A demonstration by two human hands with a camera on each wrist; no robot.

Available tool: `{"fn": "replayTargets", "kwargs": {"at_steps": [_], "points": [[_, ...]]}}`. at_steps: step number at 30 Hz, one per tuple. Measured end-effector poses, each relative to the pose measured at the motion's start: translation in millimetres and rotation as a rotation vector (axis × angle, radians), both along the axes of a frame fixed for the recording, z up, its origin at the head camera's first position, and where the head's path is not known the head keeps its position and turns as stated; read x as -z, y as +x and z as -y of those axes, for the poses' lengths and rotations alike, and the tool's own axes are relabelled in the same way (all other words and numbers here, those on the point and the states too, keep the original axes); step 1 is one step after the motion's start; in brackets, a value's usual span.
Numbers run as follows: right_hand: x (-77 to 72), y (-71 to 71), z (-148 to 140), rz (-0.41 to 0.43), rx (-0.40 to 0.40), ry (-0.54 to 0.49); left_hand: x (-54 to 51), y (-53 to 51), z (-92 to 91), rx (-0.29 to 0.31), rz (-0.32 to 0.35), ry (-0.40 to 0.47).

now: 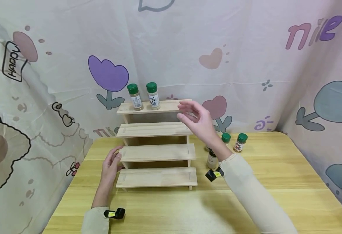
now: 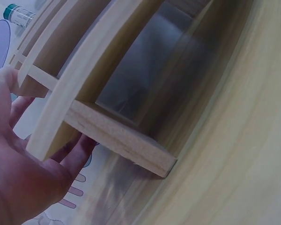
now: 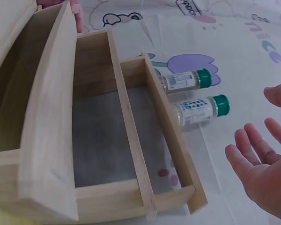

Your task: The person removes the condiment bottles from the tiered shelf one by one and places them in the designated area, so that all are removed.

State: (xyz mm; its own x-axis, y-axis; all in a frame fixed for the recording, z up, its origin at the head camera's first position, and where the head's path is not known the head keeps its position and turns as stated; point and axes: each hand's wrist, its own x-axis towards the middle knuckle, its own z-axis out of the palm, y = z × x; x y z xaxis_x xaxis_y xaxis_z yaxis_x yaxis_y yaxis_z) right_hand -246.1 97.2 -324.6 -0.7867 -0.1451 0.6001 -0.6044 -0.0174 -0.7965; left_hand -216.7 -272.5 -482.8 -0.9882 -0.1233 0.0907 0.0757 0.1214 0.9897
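Hands [image 1: 110, 165] @ shelf [image 1: 157, 152], wd tbl [image 1: 171, 208], printed bkdrp [image 1: 176, 45]

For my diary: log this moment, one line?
left hand: holds wooden rack | right hand: empty, near top shelf | two jars: upright, top shelf

Two green-capped clear cylindrical jars [image 1: 154, 100] top the four-tier pale wooden rack [image 1: 159, 177], mid-frame; other jars [image 1: 239, 147] stand right, on the yellow wooden table [image 1: 276, 182].
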Motion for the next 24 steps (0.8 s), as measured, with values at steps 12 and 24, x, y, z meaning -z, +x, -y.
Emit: {"fn": "replayTargets", "kwargs": {"at_steps": [12,24], "points": [[-20.0,-29.1,39.0,0.043,-0.021,0.016,0.2,0.2,0.8,-0.008,0.005,-0.001],[-31.9,-65.3,69.1,0.069,0.080,0.052,0.4,-0.2,-0.4,0.005,-0.022,0.009]]}}
